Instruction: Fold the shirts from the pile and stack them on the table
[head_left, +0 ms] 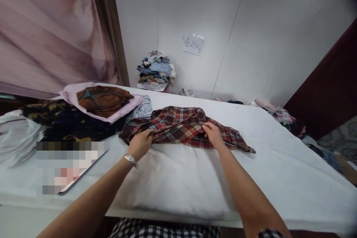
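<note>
A red, brown and cream plaid shirt lies bunched in folds across the white-covered table in front of me. My left hand, with a silvery band at the wrist, pinches the shirt's near edge on its left side. Farther right, my right hand grips the front of the same shirt between thumb and fingers. A loose end of the plaid cloth trails out beyond my right hand. The hidden parts of the shirt under its folds cannot be made out.
Left of the shirt lies a heap of dark patterned clothes with pink cloth. A flat device, partly blurred, rests nearer me. Folded clothes form a stack by the wall, below a paper sign. More clothes line the right edge.
</note>
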Motion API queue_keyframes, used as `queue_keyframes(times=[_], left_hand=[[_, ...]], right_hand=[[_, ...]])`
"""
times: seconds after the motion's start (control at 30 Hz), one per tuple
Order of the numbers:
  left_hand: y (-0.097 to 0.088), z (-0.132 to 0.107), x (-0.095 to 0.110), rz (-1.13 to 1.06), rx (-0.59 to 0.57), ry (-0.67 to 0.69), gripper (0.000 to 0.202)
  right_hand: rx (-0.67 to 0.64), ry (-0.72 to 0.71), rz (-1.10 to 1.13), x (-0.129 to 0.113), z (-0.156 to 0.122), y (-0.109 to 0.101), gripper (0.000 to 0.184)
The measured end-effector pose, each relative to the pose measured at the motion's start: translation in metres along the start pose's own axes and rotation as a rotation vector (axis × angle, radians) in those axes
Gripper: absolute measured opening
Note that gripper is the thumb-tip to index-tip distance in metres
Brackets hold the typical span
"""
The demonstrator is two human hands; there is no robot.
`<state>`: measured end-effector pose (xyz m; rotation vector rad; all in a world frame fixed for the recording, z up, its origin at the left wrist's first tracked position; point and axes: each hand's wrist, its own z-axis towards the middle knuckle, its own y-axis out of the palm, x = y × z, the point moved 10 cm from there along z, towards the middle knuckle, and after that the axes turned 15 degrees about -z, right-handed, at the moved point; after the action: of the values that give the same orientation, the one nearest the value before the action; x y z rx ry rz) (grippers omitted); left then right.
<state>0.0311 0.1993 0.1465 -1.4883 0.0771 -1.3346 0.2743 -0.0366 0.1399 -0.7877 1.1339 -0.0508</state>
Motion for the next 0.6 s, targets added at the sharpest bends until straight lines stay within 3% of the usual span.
queue_keyframes(times=[0.17, 0.23, 0.3, 0.37, 0.43, 0.6], left_hand=[[-0.055, -0.005, -0.019, -0.288, 0.177, -0.085, 0.039], [-0.071, -0.014, -0.025, -0.358, 0.238, -0.106, 0.039], [-0.079, -0.026, -0.028, -0.342, 0.262, -0.12, 0.04], [-0.079, -0.037, -0.024, -0.259, 0.234, -0.072, 0.041], [-0.073, -0.048, -0.017, -0.172, 0.171, 0.021, 0.042], [-0.047, -0.08, -0.02, -0.078, -0.094, 0.23, 0.061]], right_hand=[[0.35, 0.002, 0.671, 0.027, -0.082, -0.128, 0.022], [0.549, 0.046, 0.78, 0.053, -0.129, -0.177, 0.02], [0.64, 0.17, 0.759, 0.082, -0.17, -0.202, 0.015], [0.629, 0.319, 0.691, 0.106, -0.2, -0.206, 0.014], [0.558, 0.447, 0.653, 0.123, -0.22, -0.198, 0.018], [0.32, 0.592, 0.46, 0.127, -0.239, -0.174, 0.035]])
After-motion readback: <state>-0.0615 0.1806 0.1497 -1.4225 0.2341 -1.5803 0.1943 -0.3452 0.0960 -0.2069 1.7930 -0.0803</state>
